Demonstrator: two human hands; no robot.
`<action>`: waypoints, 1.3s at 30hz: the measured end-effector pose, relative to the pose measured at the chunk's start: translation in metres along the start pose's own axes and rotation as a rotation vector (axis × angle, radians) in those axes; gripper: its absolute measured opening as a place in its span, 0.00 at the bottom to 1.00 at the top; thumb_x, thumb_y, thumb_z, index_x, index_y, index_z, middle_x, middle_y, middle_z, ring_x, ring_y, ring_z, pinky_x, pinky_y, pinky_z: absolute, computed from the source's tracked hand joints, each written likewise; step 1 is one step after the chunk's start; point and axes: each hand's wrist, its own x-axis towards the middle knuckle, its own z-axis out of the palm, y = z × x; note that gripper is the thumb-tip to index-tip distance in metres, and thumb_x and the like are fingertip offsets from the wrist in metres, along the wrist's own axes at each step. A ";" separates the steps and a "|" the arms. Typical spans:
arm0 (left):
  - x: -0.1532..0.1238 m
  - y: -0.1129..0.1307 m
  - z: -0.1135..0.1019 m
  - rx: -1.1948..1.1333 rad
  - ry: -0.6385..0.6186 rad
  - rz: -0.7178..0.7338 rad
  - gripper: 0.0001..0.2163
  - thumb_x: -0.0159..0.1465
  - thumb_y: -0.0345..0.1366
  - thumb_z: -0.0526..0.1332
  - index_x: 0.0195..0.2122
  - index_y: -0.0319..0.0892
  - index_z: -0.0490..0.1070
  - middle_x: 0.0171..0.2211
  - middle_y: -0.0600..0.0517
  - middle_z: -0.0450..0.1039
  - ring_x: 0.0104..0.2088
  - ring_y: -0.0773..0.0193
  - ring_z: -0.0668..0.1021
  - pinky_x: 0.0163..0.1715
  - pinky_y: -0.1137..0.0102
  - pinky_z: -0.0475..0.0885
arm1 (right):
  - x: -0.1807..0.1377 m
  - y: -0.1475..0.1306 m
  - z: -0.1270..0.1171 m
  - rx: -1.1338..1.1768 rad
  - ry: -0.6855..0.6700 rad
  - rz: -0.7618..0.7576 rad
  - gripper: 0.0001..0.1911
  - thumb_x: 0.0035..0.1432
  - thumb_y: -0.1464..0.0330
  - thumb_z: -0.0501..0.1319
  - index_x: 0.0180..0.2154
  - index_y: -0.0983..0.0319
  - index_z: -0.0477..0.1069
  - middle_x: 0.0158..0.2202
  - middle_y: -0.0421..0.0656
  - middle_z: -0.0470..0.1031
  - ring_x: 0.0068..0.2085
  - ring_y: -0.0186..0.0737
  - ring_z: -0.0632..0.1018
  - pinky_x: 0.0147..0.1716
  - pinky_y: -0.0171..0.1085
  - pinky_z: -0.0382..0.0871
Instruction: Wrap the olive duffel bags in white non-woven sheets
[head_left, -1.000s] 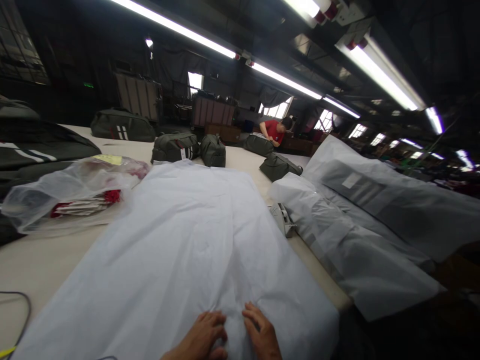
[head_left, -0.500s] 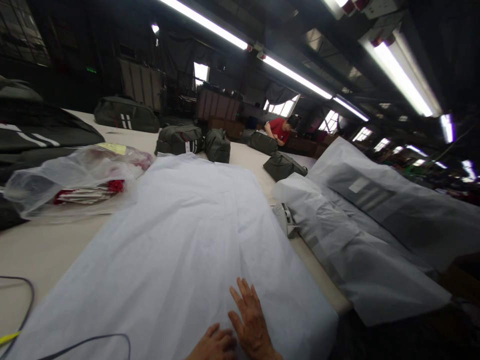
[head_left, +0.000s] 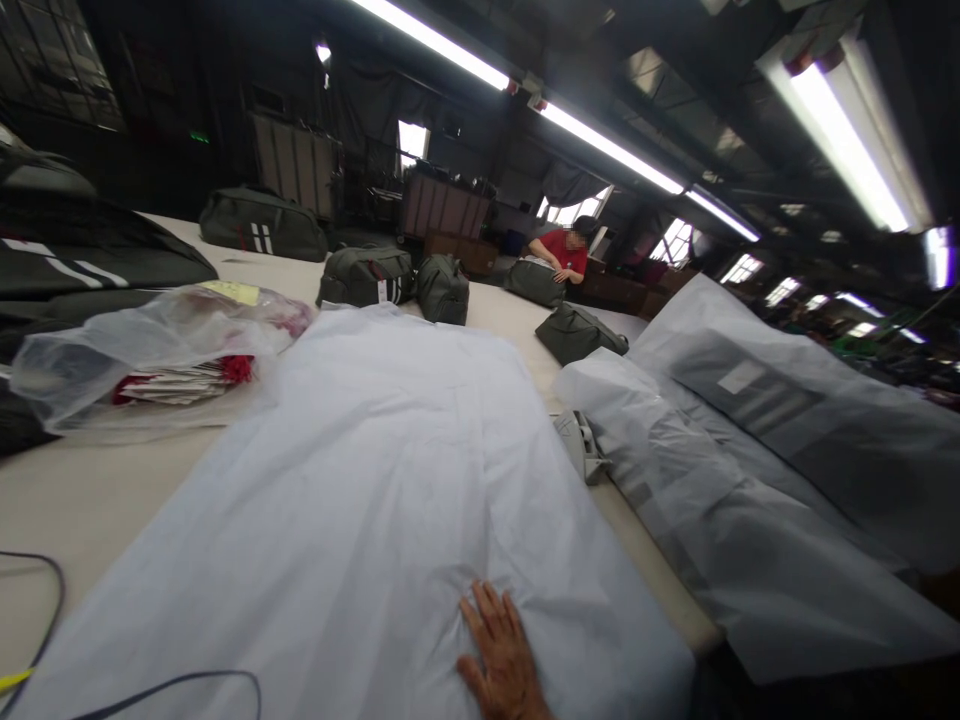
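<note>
A large white plastic sheet or stack of bags (head_left: 360,480) is spread over the table in front of me, lightly creased. Near its lower right part, my right hand (head_left: 501,655) lies flat on the plastic with its fingers stretched out, and small creases spread from the fingertips. It holds nothing. My left hand is out of the picture. Beyond the sheet's right edge, a grey-white device, perhaps a tape dispenser (head_left: 577,445), sits on the table.
On the right lie dark bags inside translucent plastic covers (head_left: 720,500). At left is a clear plastic bag of tags (head_left: 180,385), beside dark duffel bags (head_left: 97,250). More duffels (head_left: 367,275) stand farther back, where a person in red (head_left: 562,255) handles one. A dark cord (head_left: 187,678) crosses the lower left.
My left hand has dropped out of view at the bottom. The right hand has settled flat on the plastic, slightly lower. The whole view has shifted a little.
</note>
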 end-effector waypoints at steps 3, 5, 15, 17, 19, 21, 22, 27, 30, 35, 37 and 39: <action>0.016 0.003 -0.024 0.042 0.062 0.041 0.16 0.68 0.44 0.57 0.57 0.58 0.69 0.56 0.51 0.73 0.55 0.53 0.74 0.54 0.54 0.71 | -0.005 0.011 0.018 -0.039 0.093 -0.065 0.32 0.62 0.55 0.59 0.65 0.49 0.55 0.63 0.44 0.66 0.60 0.54 0.71 0.58 0.54 0.67; 0.036 0.001 -0.048 0.154 0.141 0.024 0.21 0.68 0.42 0.56 0.62 0.56 0.64 0.63 0.48 0.65 0.61 0.52 0.69 0.60 0.53 0.66 | -0.006 0.017 0.026 -0.057 0.152 -0.107 0.32 0.62 0.54 0.58 0.65 0.50 0.56 0.61 0.45 0.68 0.59 0.54 0.72 0.57 0.54 0.69; 0.076 -0.062 -0.080 0.729 0.019 -0.031 0.30 0.69 0.49 0.54 0.69 0.46 0.51 0.70 0.45 0.48 0.70 0.50 0.52 0.67 0.45 0.46 | 0.011 -0.004 -0.057 0.324 -0.019 0.169 0.28 0.64 0.62 0.56 0.64 0.58 0.59 0.65 0.49 0.63 0.65 0.48 0.65 0.63 0.52 0.62; 0.074 -0.069 -0.074 0.732 0.016 -0.026 0.30 0.69 0.49 0.52 0.69 0.45 0.48 0.71 0.45 0.46 0.70 0.50 0.50 0.67 0.45 0.44 | -0.001 -0.002 -0.076 0.449 0.111 0.418 0.22 0.64 0.61 0.56 0.57 0.60 0.68 0.58 0.51 0.71 0.59 0.48 0.71 0.59 0.48 0.67; 0.074 -0.071 -0.072 0.737 0.024 -0.013 0.30 0.70 0.49 0.51 0.69 0.44 0.49 0.71 0.45 0.45 0.70 0.50 0.49 0.67 0.45 0.43 | -0.028 -0.005 -0.092 0.515 0.190 0.665 0.17 0.63 0.58 0.57 0.45 0.60 0.76 0.45 0.49 0.79 0.47 0.47 0.78 0.49 0.45 0.73; 0.075 -0.071 -0.071 0.745 0.040 0.001 0.29 0.70 0.49 0.51 0.69 0.44 0.49 0.71 0.45 0.45 0.70 0.50 0.49 0.67 0.45 0.43 | -0.065 -0.017 -0.101 0.624 0.143 0.883 0.19 0.60 0.52 0.59 0.33 0.61 0.76 0.31 0.45 0.78 0.35 0.44 0.79 0.38 0.42 0.74; 0.075 -0.071 -0.072 0.750 0.048 0.006 0.29 0.70 0.49 0.50 0.69 0.43 0.49 0.71 0.45 0.45 0.70 0.50 0.49 0.67 0.45 0.43 | -0.085 -0.026 -0.103 0.718 0.076 0.994 0.22 0.57 0.49 0.61 0.30 0.61 0.75 0.28 0.44 0.77 0.32 0.43 0.78 0.35 0.42 0.73; 0.075 -0.070 -0.073 0.778 0.056 0.011 0.29 0.70 0.49 0.49 0.69 0.43 0.50 0.70 0.45 0.47 0.70 0.50 0.50 0.67 0.45 0.45 | -0.147 -0.084 -0.086 1.355 -0.191 1.460 0.36 0.40 0.42 0.70 0.41 0.63 0.75 0.42 0.50 0.79 0.43 0.49 0.80 0.40 0.44 0.74; 0.075 -0.068 -0.074 0.798 0.042 0.002 0.29 0.70 0.49 0.49 0.69 0.43 0.50 0.70 0.44 0.46 0.70 0.50 0.51 0.66 0.45 0.46 | -0.140 -0.117 -0.071 1.690 -0.069 1.455 0.35 0.43 0.47 0.72 0.48 0.60 0.72 0.51 0.49 0.76 0.51 0.50 0.77 0.45 0.46 0.73; 0.077 -0.068 -0.074 0.820 0.015 -0.013 0.30 0.70 0.50 0.48 0.69 0.42 0.49 0.71 0.44 0.46 0.70 0.50 0.51 0.66 0.45 0.46 | -0.112 -0.146 -0.050 1.867 0.248 1.615 0.27 0.40 0.53 0.76 0.37 0.61 0.72 0.32 0.40 0.78 0.33 0.37 0.79 0.32 0.36 0.72; 0.078 -0.069 -0.074 0.823 0.010 -0.016 0.30 0.70 0.51 0.48 0.69 0.42 0.48 0.71 0.44 0.45 0.70 0.50 0.50 0.66 0.44 0.46 | -0.108 -0.151 -0.048 1.862 0.300 1.687 0.27 0.37 0.55 0.78 0.34 0.61 0.71 0.24 0.36 0.75 0.27 0.33 0.76 0.28 0.34 0.70; 0.078 -0.071 -0.074 0.823 0.006 -0.016 0.30 0.70 0.52 0.47 0.69 0.43 0.48 0.71 0.45 0.44 0.70 0.50 0.49 0.66 0.45 0.46 | -0.106 -0.154 -0.050 1.856 0.356 1.682 0.25 0.37 0.58 0.78 0.34 0.61 0.72 0.25 0.37 0.76 0.27 0.33 0.76 0.27 0.33 0.69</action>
